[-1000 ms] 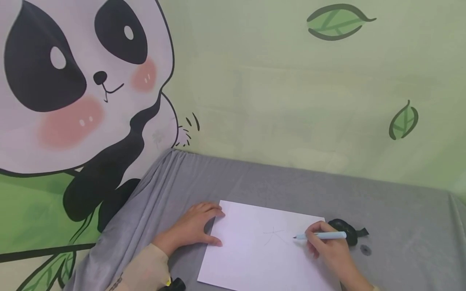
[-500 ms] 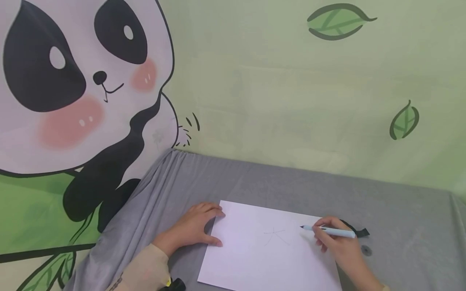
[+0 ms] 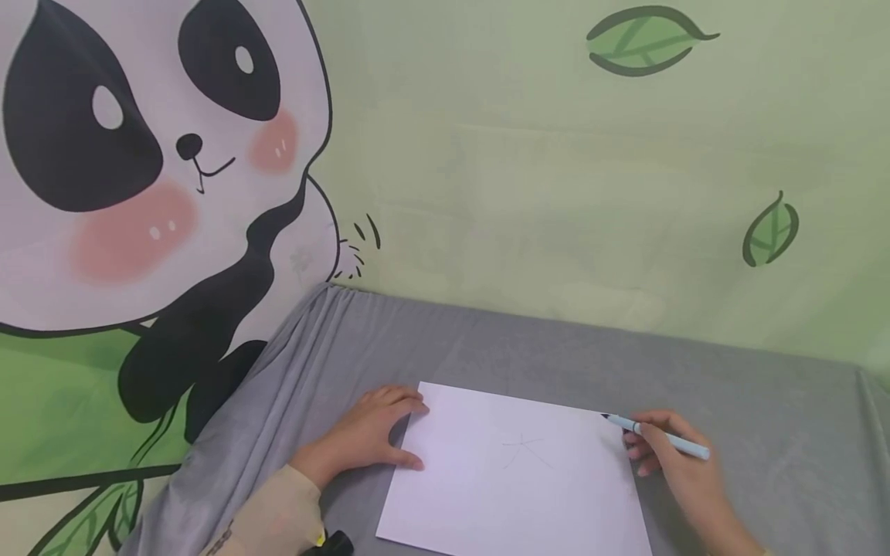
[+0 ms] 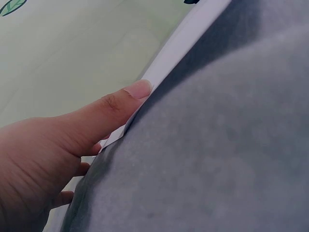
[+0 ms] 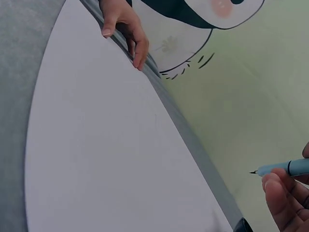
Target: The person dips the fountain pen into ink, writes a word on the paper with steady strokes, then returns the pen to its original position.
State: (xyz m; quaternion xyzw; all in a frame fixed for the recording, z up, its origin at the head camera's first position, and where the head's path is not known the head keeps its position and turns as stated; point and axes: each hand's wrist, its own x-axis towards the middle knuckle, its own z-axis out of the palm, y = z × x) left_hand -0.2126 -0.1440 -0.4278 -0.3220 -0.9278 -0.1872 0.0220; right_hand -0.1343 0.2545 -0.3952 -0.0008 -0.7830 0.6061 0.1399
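Observation:
A sheet of white paper (image 3: 473, 494) lies on the grey cloth, with a few faint crossing strokes (image 3: 526, 449) drawn near its upper middle. My left hand (image 3: 371, 434) rests at the sheet's left edge, thumb and fingers spread apart; in the left wrist view the thumb (image 4: 113, 106) lies along the paper's edge. At the sheet's upper right corner my right hand (image 3: 684, 467) pinches a light blue pen (image 3: 691, 448) between thumb and fingers. Its dark tip points left and overlaps the paper's top edge. In the right wrist view the pen (image 5: 275, 168) shows a fine pointed tip.
Grey cloth (image 3: 528, 340) covers the table up to the wall, which bears a painted panda (image 3: 229, 193) and leaves. A small black object (image 3: 335, 543) sits by the left sleeve. Another black object (image 5: 244, 225) shows beside the paper's corner in the right wrist view.
My right hand has moved right and slightly up with the pen, off the drawn strokes toward the sheet's corner, covering the black object there. The left hand and paper stay put.

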